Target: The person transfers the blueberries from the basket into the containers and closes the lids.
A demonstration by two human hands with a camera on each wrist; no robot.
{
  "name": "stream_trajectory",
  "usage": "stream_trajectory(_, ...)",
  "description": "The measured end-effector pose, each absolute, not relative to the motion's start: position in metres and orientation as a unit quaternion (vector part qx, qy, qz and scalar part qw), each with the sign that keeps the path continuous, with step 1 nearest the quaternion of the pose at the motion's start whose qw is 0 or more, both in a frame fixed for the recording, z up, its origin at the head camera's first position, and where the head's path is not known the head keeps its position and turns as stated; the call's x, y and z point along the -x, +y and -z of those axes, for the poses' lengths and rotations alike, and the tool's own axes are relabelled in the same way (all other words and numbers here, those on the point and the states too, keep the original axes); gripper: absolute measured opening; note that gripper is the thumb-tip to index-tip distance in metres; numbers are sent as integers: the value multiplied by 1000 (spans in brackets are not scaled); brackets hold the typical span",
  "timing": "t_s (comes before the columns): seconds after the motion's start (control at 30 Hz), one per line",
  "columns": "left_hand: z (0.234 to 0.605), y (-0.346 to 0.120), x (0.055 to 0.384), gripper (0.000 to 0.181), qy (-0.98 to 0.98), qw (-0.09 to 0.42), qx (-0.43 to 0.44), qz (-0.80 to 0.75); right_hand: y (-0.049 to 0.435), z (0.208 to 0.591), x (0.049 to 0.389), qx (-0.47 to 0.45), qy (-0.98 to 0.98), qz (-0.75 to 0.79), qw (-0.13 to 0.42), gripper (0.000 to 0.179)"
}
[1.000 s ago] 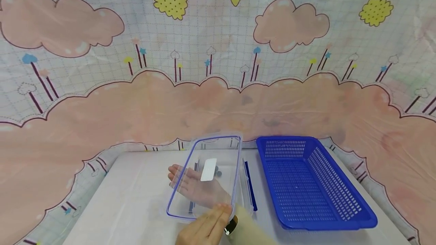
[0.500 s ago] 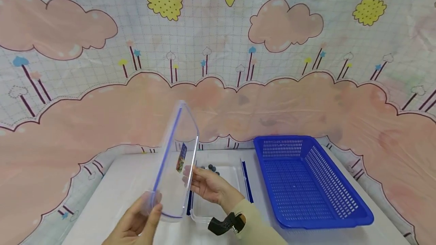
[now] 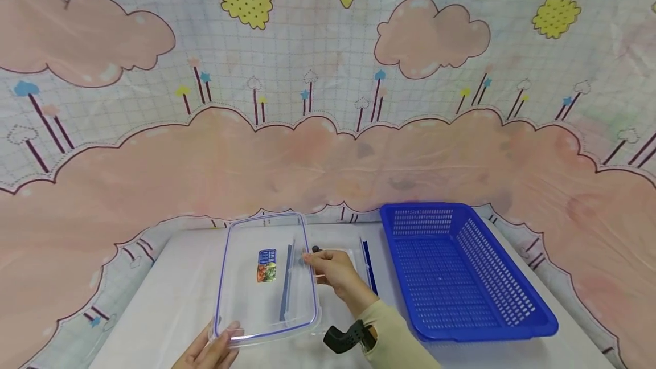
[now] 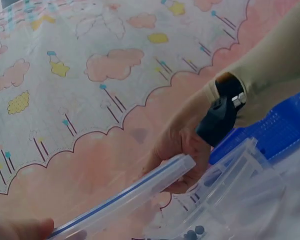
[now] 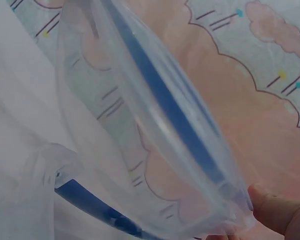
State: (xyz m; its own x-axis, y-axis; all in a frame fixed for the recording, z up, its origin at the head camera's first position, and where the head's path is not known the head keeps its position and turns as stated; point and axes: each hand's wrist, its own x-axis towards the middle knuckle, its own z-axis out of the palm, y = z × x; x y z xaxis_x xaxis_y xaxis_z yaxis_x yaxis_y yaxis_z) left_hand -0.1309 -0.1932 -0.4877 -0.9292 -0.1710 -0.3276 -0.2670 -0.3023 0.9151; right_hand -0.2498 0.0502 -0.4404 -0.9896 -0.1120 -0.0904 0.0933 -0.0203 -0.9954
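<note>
A clear plastic lid [image 3: 246, 306] with a blue seal and a colourful label is tilted above the table, its label side toward me. My left hand [image 3: 209, 352] grips its lower left corner, thumb on top. My right hand [image 3: 335, 273] pinches its right edge between thumb and fingers. Under and behind the lid stands a clear plastic container [image 4: 225, 187], largely covered by the lid and right hand in the head view. Dark round berries [image 4: 194, 232] lie inside the container. In the right wrist view the blue seal [image 5: 165, 112] runs along the lid's edge.
A blue perforated basket [image 3: 461, 278] stands to the right of the container on the white table [image 3: 148, 300]. Along the container's right side shows a dark blue latch strip [image 3: 370, 269]. A cloud-patterned cloth [image 3: 328, 164] hangs behind the table.
Both hands have turned the lid from nearly edge-on to facing me and lowered it toward the left. Earlier the right hand was behind it; now it holds the right edge.
</note>
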Motion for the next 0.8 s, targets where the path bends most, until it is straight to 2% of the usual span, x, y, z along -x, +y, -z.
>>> stream_trajectory(0.13, 482, -189, 136, 106, 630, 44, 172, -756, 59, 440, 251, -5, 717, 695, 57, 28)
stream_trajectory(0.3, 472, -177, 140, 95, 636, 43, 162, -753, 74, 438, 252, -18, 741, 670, 33, 28)
stream_trajectory(0.6, 462, -153, 150, 78, 659, 50, 152, -735, 101, 441, 249, -34, 792, 608, -46, 30)
stream_trajectory(0.8, 461, -143, 156, 70, 669, 50, 127, -731, 114, 444, 249, -52, 800, 596, -54, 27)
